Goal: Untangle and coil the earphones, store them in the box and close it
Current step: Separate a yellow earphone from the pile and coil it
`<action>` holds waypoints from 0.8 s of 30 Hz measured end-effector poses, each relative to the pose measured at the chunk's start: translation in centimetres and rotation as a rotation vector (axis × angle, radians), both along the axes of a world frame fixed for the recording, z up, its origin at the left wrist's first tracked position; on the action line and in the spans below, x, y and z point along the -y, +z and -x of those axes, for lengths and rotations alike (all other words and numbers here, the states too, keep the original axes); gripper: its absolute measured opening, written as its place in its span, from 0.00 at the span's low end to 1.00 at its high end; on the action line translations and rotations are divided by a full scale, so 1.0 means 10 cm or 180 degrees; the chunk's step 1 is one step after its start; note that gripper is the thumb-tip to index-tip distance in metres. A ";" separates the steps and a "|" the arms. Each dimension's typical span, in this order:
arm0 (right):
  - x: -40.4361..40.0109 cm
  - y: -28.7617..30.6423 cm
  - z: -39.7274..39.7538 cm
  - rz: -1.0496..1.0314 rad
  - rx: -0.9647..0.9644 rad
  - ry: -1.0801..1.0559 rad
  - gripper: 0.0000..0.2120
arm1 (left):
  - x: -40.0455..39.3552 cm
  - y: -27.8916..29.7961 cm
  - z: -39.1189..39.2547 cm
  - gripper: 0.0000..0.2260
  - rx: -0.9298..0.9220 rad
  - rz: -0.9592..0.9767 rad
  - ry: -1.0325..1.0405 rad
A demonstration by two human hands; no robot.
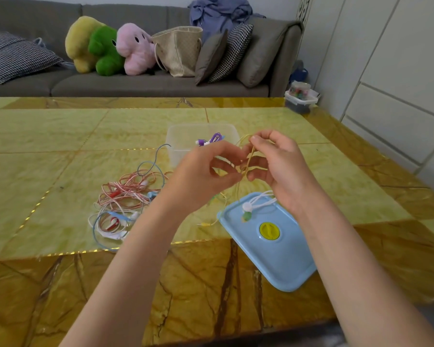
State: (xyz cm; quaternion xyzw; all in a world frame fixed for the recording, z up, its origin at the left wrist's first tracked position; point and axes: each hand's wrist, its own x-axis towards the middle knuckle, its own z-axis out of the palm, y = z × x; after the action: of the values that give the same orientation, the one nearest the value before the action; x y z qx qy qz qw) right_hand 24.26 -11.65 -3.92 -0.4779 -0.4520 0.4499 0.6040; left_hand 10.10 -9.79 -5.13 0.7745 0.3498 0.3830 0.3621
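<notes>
Both my hands are raised over the table's middle, working a thin yellow earphone cable (250,156). My left hand (201,171) pinches it between thumb and fingertips. My right hand (278,166) holds loops of the same cable in curled fingers. The cable's loose end hangs down to the table, with its earbuds (247,211) lying on the light blue lid (273,246). Behind my hands stands the clear plastic box (181,139), open, with coiled purple earphones (211,140) inside. A tangle of red, white and blue earphones (125,199) lies to the left.
The yellow marble-patterned table (60,151) fills the view. A grey sofa (135,81) with plush toys, cushions and a bag stands beyond its far edge. A small lidded container (300,96) sits at the table's far right corner.
</notes>
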 end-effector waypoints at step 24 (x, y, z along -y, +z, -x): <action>-0.01 0.04 -0.10 0.0042 -0.0287 -0.0065 0.05 | -0.02 -0.05 0.09 0.10 -0.0352 0.0074 0.0318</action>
State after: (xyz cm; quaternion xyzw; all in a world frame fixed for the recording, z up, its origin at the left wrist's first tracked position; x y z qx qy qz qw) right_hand 25.25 -11.51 -3.48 -0.4657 -0.4164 0.4678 0.6252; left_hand 9.21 -9.60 -5.59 0.7718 0.4119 0.3532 0.3316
